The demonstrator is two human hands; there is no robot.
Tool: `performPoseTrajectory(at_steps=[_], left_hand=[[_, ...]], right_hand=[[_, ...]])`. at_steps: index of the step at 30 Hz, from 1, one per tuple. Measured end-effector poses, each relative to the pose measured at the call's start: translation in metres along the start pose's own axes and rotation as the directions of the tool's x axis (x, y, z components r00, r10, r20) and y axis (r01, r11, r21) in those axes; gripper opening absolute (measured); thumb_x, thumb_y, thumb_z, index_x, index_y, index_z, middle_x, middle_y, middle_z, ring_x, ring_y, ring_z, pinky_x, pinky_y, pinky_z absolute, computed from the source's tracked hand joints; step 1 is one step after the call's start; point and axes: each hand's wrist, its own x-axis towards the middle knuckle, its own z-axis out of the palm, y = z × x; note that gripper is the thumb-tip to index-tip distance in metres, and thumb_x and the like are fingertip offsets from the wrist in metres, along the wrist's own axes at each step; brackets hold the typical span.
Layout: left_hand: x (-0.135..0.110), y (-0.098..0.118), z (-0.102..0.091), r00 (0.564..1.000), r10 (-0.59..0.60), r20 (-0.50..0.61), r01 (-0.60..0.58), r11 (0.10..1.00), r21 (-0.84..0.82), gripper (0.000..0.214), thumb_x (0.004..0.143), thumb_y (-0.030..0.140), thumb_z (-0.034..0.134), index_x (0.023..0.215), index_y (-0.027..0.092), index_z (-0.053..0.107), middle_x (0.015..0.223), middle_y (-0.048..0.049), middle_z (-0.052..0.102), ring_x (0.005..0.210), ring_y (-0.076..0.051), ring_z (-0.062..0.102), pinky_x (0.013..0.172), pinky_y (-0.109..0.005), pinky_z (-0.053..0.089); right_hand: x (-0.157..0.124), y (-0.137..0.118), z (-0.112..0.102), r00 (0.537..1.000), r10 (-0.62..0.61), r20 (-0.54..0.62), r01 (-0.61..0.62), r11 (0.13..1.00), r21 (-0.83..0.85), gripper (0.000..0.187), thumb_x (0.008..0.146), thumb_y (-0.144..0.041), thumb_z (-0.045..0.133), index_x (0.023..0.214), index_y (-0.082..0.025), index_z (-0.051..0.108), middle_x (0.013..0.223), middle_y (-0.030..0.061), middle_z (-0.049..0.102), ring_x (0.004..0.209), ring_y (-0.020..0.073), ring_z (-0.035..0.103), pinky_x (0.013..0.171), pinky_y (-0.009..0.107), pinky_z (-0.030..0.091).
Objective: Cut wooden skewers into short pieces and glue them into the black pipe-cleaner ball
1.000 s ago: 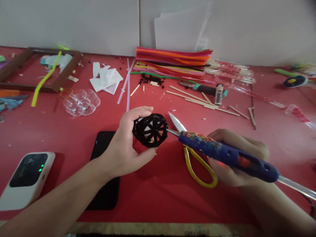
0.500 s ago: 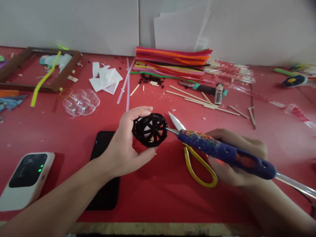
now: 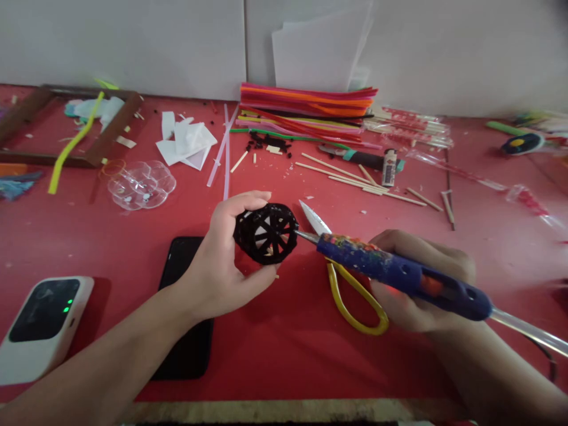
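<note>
Between thumb and fingers, my left hand [image 3: 226, 260] grips a small round black spoked wheel [image 3: 268, 234], its open side tilted towards me. My right hand [image 3: 412, 284] is closed round a blue hot glue gun [image 3: 390, 272], smeared with dried colour, with a clear glue stick [image 3: 528, 333] out of its back end. The gun's metal nozzle meets the right rim of the wheel. Under the gun lie scissors with yellow handles [image 3: 357, 302], partly covered by it. A black phone [image 3: 186, 349] is on the table beneath my left wrist.
A white device with green lights [image 3: 44, 325] stands at the left. Behind are a clear flower-shaped box [image 3: 142, 186], white paper pieces [image 3: 190, 142], pipe cleaners [image 3: 306, 109], thin wooden sticks [image 3: 355, 180], pliers [image 3: 364, 158] and a small white bottle or lighter [image 3: 389, 168]. A brown frame [image 3: 95, 151] lies far left.
The whole view has shifted slightly, so things sit a little further left. Both hands keep their hold, and the nozzle stays against the wheel's rim.
</note>
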Motion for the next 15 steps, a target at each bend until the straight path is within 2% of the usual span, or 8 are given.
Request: performPoseTrajectory(at_steps=[6,15], left_hand=[[-0.0009,-0.0014,0.0003,1.0,0.006,-0.011,-0.006,1.0,-0.019,0.076,0.068,0.008,0.074,0.132,0.025,0.037,0.144,-0.0149,0.045,0.131,-0.033,0.051,0.108,-0.055,0.047],[-0.0001,0.0012,-0.0003,1.0,-0.015,-0.002,0.015,1.0,0.013,0.077,0.068,0.006,0.074,0.132,0.025,0.036,0.145,-0.0152,0.045,0.132,-0.033,0.051,0.109,-0.053,0.048]], right_hand=[[-0.001,-0.0005,0.0009,1.0,-0.02,0.009,0.02,1.0,0.022,0.022,0.074,-0.028,0.054,0.094,-0.023,0.061,0.069,-0.0019,0.068,0.049,0.0082,0.059,0.048,0.019,0.047],[0.0015,-0.0021,0.0011,1.0,0.002,-0.025,-0.002,1.0,0.004,0.01,0.072,-0.025,0.055,0.081,-0.022,0.058,0.058,-0.0022,0.063,0.042,0.0075,0.054,0.044,0.019,0.045]])
